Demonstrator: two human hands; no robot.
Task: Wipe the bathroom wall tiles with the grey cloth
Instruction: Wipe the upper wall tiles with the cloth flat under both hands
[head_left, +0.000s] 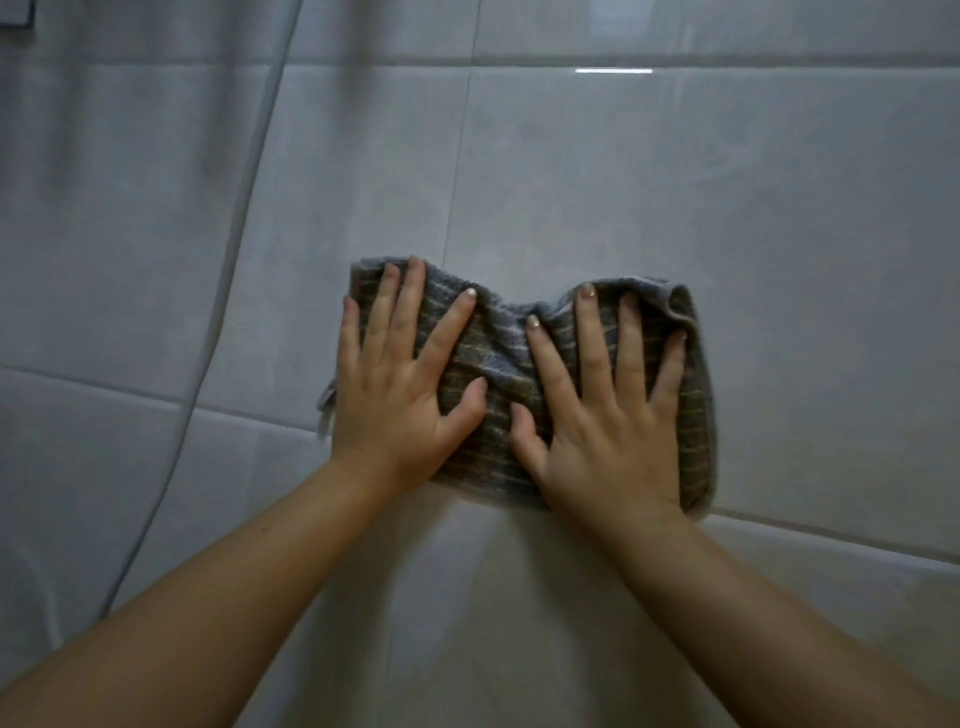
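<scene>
The grey cloth (511, 358), striped with thin light lines, lies spread against the glossy pale wall tiles (675, 208) in the middle of the view. My left hand (400, 395) presses flat on the cloth's left half with its fingers straight and spread. My right hand (608, 415) presses flat on the right half in the same way. The cloth bunches slightly between the two hands, and its right edge is folded over. Both bare forearms reach up from the bottom of the view.
A wall corner (244, 249) runs from top centre down to the lower left, with another tiled wall (104, 208) left of it. Grout lines cross the tiles. A dark-edged fixture (15, 21) shows at the top left corner.
</scene>
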